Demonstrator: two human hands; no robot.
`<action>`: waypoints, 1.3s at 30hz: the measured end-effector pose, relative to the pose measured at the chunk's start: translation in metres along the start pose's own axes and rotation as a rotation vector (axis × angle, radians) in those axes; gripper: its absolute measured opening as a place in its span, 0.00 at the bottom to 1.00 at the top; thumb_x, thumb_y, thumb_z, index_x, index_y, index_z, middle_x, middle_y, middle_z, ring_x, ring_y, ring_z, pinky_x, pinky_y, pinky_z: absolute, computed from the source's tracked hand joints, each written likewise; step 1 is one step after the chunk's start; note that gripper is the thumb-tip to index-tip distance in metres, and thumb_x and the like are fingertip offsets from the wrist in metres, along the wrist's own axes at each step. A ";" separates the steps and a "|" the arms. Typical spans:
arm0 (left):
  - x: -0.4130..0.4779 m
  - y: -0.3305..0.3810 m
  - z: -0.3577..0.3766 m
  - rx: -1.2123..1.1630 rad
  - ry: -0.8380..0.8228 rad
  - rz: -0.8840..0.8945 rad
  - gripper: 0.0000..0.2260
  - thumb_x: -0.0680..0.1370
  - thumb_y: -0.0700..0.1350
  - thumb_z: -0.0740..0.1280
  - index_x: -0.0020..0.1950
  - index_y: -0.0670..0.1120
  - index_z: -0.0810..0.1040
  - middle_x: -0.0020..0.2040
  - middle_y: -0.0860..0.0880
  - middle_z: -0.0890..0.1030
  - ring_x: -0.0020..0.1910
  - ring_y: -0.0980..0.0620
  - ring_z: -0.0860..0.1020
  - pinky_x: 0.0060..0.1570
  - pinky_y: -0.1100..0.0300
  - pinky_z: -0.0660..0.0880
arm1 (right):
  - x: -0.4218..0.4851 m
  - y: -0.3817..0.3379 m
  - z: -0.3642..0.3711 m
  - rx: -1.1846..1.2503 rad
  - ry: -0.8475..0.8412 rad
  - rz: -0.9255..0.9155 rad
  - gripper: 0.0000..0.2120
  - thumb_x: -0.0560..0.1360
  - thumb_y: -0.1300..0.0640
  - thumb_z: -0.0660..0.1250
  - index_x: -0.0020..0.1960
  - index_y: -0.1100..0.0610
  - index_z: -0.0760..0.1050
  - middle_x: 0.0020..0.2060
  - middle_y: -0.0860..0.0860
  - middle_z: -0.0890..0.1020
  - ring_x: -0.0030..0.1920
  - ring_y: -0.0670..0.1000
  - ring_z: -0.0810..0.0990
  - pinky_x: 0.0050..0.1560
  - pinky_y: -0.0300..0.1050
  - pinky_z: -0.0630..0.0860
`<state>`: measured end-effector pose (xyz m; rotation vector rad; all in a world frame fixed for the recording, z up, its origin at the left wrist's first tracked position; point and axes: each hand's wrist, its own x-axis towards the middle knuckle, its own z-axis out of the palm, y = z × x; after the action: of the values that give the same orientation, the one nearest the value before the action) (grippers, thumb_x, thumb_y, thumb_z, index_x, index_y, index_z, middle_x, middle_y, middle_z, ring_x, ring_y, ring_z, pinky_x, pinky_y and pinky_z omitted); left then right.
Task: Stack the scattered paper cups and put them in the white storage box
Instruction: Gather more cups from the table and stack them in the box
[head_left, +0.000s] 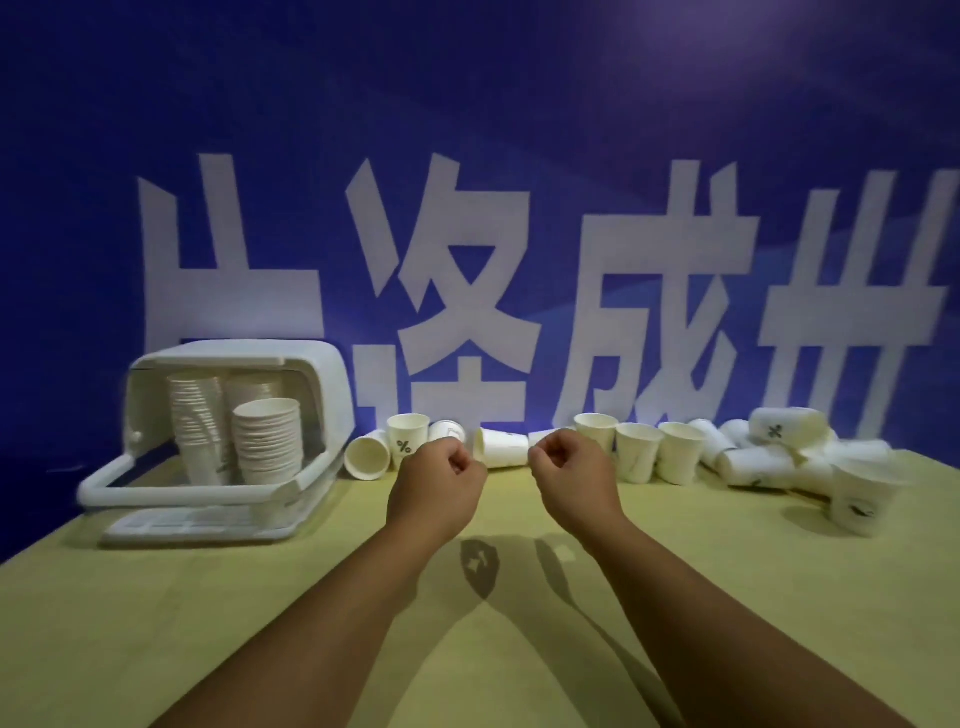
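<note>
Two fists, left hand (439, 486) and right hand (571, 478), fingers curled empty; paper cups (680, 453) beyond.

Fisted left hand (440, 480), right hand (570, 475), cups (638, 460)

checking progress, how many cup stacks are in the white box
3 in the white storage box: a tall stack at left, a second stack behind at right, a shorter stack in front. Others may be hidden behind them.

a yellow-green table (156, 623) stands against a blue wall banner (467, 104) bearing large white characters (654, 312).
</note>
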<state>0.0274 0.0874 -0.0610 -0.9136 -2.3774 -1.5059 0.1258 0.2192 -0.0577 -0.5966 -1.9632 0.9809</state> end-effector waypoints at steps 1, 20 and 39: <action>-0.004 0.010 0.012 0.000 -0.029 0.008 0.09 0.76 0.47 0.68 0.36 0.52 0.76 0.32 0.54 0.78 0.33 0.52 0.77 0.32 0.60 0.68 | -0.001 0.009 -0.018 -0.013 0.024 0.013 0.06 0.76 0.54 0.69 0.41 0.48 0.77 0.34 0.44 0.80 0.36 0.43 0.79 0.34 0.34 0.71; -0.032 0.138 0.259 0.180 -0.459 0.271 0.26 0.78 0.50 0.66 0.76 0.52 0.68 0.76 0.55 0.65 0.67 0.53 0.72 0.55 0.59 0.70 | 0.026 0.170 -0.265 -0.358 0.357 0.264 0.16 0.80 0.54 0.64 0.66 0.45 0.68 0.38 0.48 0.80 0.39 0.49 0.80 0.41 0.49 0.80; 0.031 0.134 0.290 0.370 -0.309 0.428 0.06 0.83 0.46 0.65 0.48 0.49 0.80 0.49 0.51 0.76 0.45 0.52 0.75 0.45 0.57 0.72 | 0.039 0.209 -0.270 -0.466 0.491 0.195 0.04 0.81 0.51 0.62 0.51 0.48 0.76 0.44 0.47 0.74 0.43 0.49 0.75 0.45 0.52 0.78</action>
<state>0.1291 0.3915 -0.0816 -1.5138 -2.3282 -0.7841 0.3420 0.4790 -0.1171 -1.1856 -1.7012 0.4159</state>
